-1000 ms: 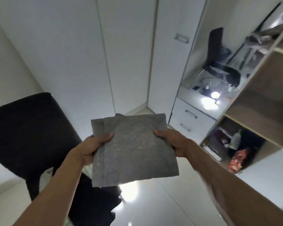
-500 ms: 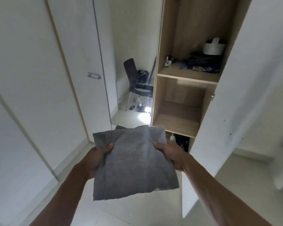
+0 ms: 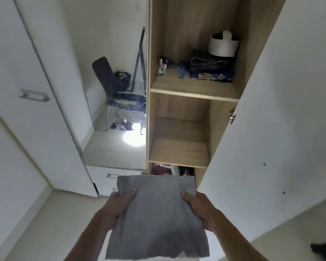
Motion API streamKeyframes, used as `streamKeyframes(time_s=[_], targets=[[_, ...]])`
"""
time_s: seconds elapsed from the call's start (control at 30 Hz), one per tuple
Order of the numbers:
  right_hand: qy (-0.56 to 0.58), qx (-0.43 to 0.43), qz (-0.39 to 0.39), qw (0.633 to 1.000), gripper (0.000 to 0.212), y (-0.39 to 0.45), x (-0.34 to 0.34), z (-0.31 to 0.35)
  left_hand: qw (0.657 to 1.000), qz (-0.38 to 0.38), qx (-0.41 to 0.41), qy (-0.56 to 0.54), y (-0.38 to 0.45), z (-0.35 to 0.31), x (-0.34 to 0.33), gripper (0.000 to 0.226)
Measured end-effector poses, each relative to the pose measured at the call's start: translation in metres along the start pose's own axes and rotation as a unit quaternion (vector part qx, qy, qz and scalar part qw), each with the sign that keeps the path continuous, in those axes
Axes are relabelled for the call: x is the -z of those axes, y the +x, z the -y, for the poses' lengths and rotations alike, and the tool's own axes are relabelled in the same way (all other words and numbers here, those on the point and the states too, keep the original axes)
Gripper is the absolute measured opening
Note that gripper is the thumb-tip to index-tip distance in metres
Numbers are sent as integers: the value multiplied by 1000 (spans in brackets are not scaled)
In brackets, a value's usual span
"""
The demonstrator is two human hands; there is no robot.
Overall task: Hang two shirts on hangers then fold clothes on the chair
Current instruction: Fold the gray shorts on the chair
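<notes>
A folded grey garment (image 3: 158, 213) is held flat in front of me, below the open wardrobe. My left hand (image 3: 117, 208) grips its left edge, thumb on top. My right hand (image 3: 199, 208) grips its right edge the same way. The black chair (image 3: 109, 81) shows only as a reflection in the wardrobe mirror, with dark clothes on its seat. No hangers are in view.
The wooden wardrobe has a bare middle shelf (image 3: 179, 151) straight ahead. The upper shelf (image 3: 192, 89) holds folded dark clothes, a white round container (image 3: 223, 45) and small items. The open white door (image 3: 271, 110) stands to the right; closed white doors (image 3: 32, 95) to the left.
My view swung from the chair and closed doors round to the open wardrobe. Both hands kept their grip on the grey garment and carried it closer to the shelves.
</notes>
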State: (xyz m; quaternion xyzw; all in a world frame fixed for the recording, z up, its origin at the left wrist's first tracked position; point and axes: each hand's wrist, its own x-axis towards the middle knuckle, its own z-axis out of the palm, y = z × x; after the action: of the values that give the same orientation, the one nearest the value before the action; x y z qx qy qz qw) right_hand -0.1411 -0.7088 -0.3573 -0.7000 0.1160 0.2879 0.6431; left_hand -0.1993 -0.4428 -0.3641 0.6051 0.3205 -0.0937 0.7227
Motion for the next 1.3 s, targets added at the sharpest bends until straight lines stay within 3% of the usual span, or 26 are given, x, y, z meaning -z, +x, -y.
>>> streamKeyframes(time_s=[0.2, 0.37, 0.47, 0.53, 0.67, 0.8, 0.97, 1.07, 1.13, 1.3], targets=[[-4, -31, -76, 997, 39, 83, 22, 4, 999, 8, 27, 44, 94, -26, -36, 48], [-40, -19, -113, 993, 54, 184, 55, 8, 997, 26, 24, 69, 188, -38, -77, 26], [-32, -6, -129, 991, 46, 248, 74, 24, 996, 27, -3, 81, 259, -46, -103, 32], [-33, 7, -138, 990, 28, 295, 89, 40, 996, 9, -36, 85, 313, -55, -123, 41], [-37, 36, -158, 986, 6, 405, 124, 68, 992, -2, -100, 70, 428, -81, -179, 35], [-33, 64, -191, 979, 20, 522, 159, 89, 992, 35, -97, 68, 549, -109, -228, 39], [-48, 89, -185, 978, 13, 647, 186, 120, 986, 24, -139, 88, 668, -136, -264, 41], [-65, 114, -180, 975, 36, 705, 193, 139, 982, 19, -157, 101, 716, -155, -277, 26], [-78, 143, -182, 970, 47, 741, 199, 149, 980, 11, -172, 101, 750, -165, -284, 34], [-96, 157, -192, 964, 46, 792, 204, 175, 976, -5, -177, 123, 802, -190, -292, 44]])
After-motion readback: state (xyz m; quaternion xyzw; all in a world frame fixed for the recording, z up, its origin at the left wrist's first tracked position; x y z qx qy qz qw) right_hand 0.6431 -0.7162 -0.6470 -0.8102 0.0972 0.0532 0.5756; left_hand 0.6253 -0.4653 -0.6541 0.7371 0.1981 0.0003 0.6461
